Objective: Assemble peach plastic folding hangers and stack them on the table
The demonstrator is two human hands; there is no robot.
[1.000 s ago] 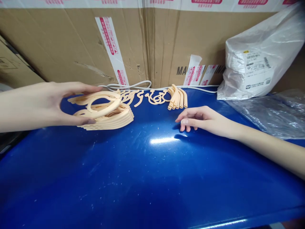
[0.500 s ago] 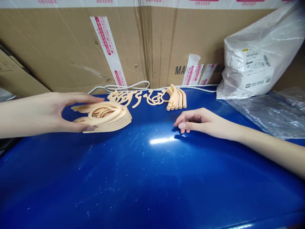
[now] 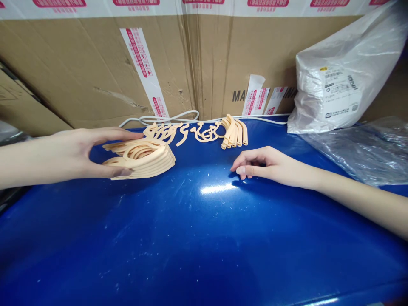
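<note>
Under a bright streak of reflected light, a glossy blue tabletop (image 3: pixel 191 238) fills the foreground, its middle taken here as the dial's centre and the far edge as twelve. At two o'clock, a bare right hand (image 3: pixel 255 163) rests just above or on the surface, fingers loosely curled, with nothing seen in its grasp. At ten o'clock, a nested stack of flat, curved, pale cream pieces (image 3: pixel 156 163), apparently plastic or wood, lies on the table. A bare left hand (image 3: pixel 95 153) spans its left end, thumb at the near side and fingers along the far side; the spread is wide, and whether it squeezes the stack cannot be told.

Beyond, smaller parts lie grouped by shape: cream S-curved strips (image 3: pixel 183 135) toward eleven, cream hooked rings (image 3: pixel 207 134) near twelve, and a bunch of cream bent tubes (image 3: pixel 236 131) at one. Sorting looks largely done, by all appearances; every part seems loose, and no joined pair is visible, though the farthest pieces overlap too much to be sure.

Behind them runs a thin white cable (image 3: pixel 172 117). At two o'clock slumps a white plastic bag with a printed label (image 3: pixel 331 85), before brown cardboard boxes with red-and-white tape (image 3: pixel 105 68).
</note>
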